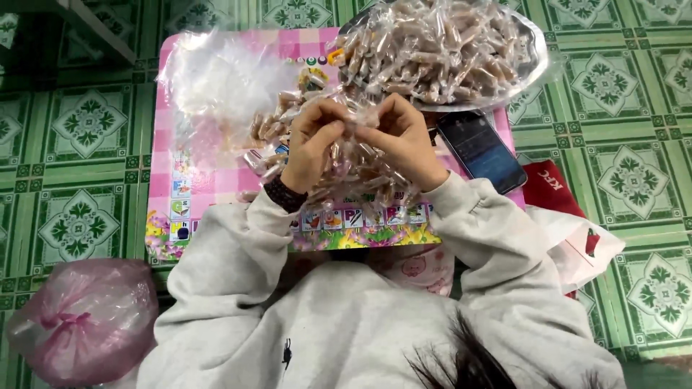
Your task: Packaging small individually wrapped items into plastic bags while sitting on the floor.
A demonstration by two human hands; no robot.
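Head view, looking straight down: both hands meet at centre frame over a pink checked desk (167, 144); left hand (311, 140) and right hand (402, 137) are curled closed, fingertips pinched together on a small clear-wrapped candy (351, 124) held between them, just above the desk; whether the wrapper is twisted shut cannot be told; a dark beaded bracelet (285, 194) sits on the left wrist; directly under the hands, toward 6 o'clock, lies a loose heap of wrapped candies (360, 176), brownish in clear film, spreading also to 9 o'clock of the hands; at 10 o'clock a crumpled pile of clear plastic wrappers (209, 75) rests on the desk; at 1 o'clock a round metal tray (537, 61) heaped with more wrapped candies overlaps the far desk edge; at 3 o'clock, just beside the right wrist, a dark smartphone (481, 150) lies tilted on the desk; beyond it at 4 o'clock a red and white plastic bag (569, 223) lies on the green patterned tile floor (634, 144); at 7 o'clock a tied pink plastic bag (83, 317) sits on the floor; grey sweatshirt sleeves (231, 252) fill the bottom of frame.
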